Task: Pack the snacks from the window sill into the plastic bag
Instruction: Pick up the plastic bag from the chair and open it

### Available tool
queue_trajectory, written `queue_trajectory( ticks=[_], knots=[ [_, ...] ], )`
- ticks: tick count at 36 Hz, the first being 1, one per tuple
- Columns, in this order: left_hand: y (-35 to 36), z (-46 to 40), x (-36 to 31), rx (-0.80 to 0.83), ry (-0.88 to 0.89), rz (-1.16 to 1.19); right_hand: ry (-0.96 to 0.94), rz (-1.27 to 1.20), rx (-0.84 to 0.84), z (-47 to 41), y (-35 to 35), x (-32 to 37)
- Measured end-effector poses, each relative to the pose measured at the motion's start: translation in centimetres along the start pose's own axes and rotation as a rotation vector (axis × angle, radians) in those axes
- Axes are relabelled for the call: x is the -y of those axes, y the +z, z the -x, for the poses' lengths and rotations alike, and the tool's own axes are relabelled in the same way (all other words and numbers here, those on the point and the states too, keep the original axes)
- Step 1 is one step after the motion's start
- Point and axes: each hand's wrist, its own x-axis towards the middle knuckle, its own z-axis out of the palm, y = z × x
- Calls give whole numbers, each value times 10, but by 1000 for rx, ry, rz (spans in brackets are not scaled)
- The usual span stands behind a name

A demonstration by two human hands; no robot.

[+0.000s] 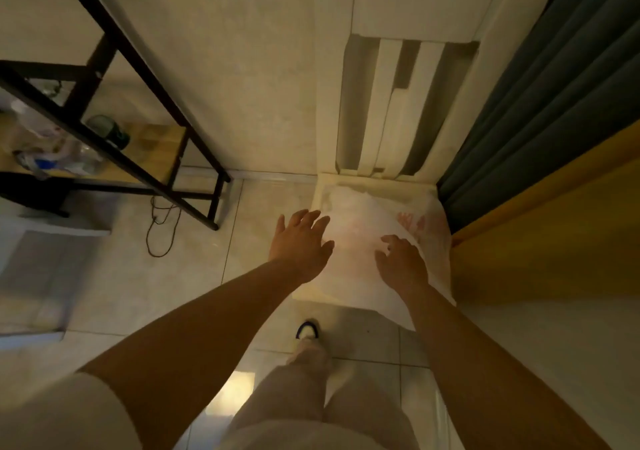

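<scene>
- The plastic bag [360, 238] lies on the seat of a cream plastic chair [412, 9]; it is white, translucent and blurred, so what it holds cannot be made out.
- A faint reddish print shows on the bag's far right part, too smeared to read.
- The window sill and the snacks do not show in this view.
- The left hand [299, 241] hovers at the bag's left edge, fingers spread and straight; whether they touch the plastic cannot be told.
- The right hand [401, 264] lies on the bag's right half, fingers loosely bent downward against it; whether they pinch the film cannot be told.
- Both forearms reach in from the lower edge, and the right one covers the bag's near right corner.
- A dark curtain [540, 103] hangs just right of the chair, with a yellow surface [554, 228] beside it, cut off by the frame.
- At left stands a black metal shelf [117, 68] with blurred bottles on a wooden board; a thin cable [162, 228] loops on the tiled floor [166, 287] near its foot.
- One shoe [307, 329] and a light trouser leg show below the chair.
</scene>
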Motion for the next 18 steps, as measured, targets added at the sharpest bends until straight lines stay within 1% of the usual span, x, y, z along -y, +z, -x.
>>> queue_trajectory(
  ticks=[3,6,8,13,15,18],
  knots=[
    [1,-29,2,26,14,4,36,-54,1,-31,1,2],
    [8,-56,3,62,26,7,49,-41,-94,-65,2,1],
    [16,-74,5,70,38,-8,63,-46,-121,-90,6,-1],
    [38,-108,7,92,-5,24,130,-104,-33,-151,27,-12],
    [49,-119,8,124,-16,32,154,-72,-21,-170,36,-19],
    [67,-134,9,154,-28,42,189,32,-47,-190,47,-30]
  ],
)
